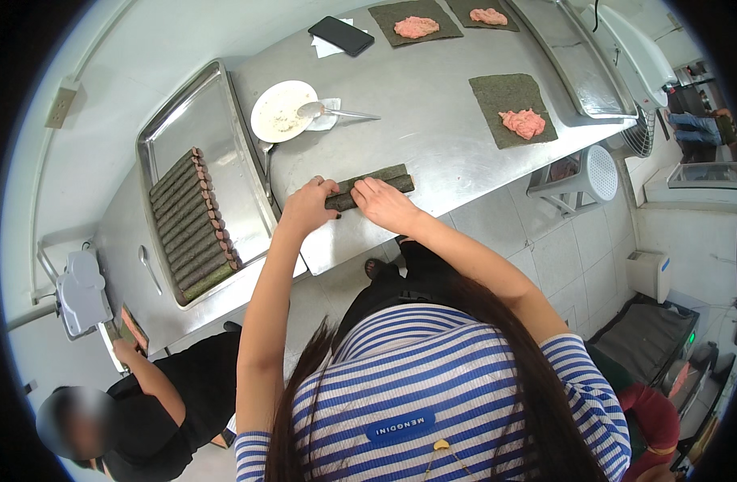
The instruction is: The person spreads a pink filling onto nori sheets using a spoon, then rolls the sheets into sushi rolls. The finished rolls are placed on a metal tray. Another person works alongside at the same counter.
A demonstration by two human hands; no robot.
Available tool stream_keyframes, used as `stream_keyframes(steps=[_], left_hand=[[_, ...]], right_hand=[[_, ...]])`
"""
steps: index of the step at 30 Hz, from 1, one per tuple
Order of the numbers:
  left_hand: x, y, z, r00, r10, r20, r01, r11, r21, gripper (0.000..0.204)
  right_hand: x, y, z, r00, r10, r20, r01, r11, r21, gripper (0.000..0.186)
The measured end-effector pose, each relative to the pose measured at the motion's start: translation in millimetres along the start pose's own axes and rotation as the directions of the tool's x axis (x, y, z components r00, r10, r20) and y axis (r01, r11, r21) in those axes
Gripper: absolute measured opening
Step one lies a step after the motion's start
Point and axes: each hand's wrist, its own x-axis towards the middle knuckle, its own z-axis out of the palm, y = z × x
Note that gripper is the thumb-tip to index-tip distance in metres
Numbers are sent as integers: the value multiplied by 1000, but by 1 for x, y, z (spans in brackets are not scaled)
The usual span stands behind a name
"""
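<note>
At the worktop's (433,120) near edge lay the seaweed roll (372,186) — long axis left to right. Both hands pressed down on it, left hand (307,207) at its left end, right hand (384,205) mid-roll — equally near

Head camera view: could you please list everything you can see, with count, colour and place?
seaweed roll: one, dark green, table front, under both hands
finished rolls: a row, dark green, in steel tray at left
seaweed sheets: three, dark green with pink filling, table far side
plate: one, white, beside the tray
spoon: one, metal, on the plate's rim
phone: one, black, table far edge
steel table: one, silver
co-worker: one, black top, lower left
left hand: on the roll's left end
right hand: on the roll's middle
</note>
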Motion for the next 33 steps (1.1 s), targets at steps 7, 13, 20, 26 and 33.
stream_keyframes(steps=[7,13,20,26,33], left_hand=[[-14,2,18,989,82,-126,-54,975,214,32],[-14,3,19,994,27,-109,-2,974,226,29],[-5,0,11,1000,7,-29,-2,981,192,31],[21,-12,-1,987,-43,157,34,998,62,41],[23,-17,-8,989,-65,136,72,996,-43,45]], right_hand=[[-2,2,-1,999,38,32,-39,999,29,24],[-24,21,-13,985,152,87,-159,983,87,25],[-31,31,-26,954,225,196,-234,972,22,26],[-5,13,-19,1000,15,-10,-14,990,138,28],[8,2,-3,1000,4,-10,-4,999,39,27]])
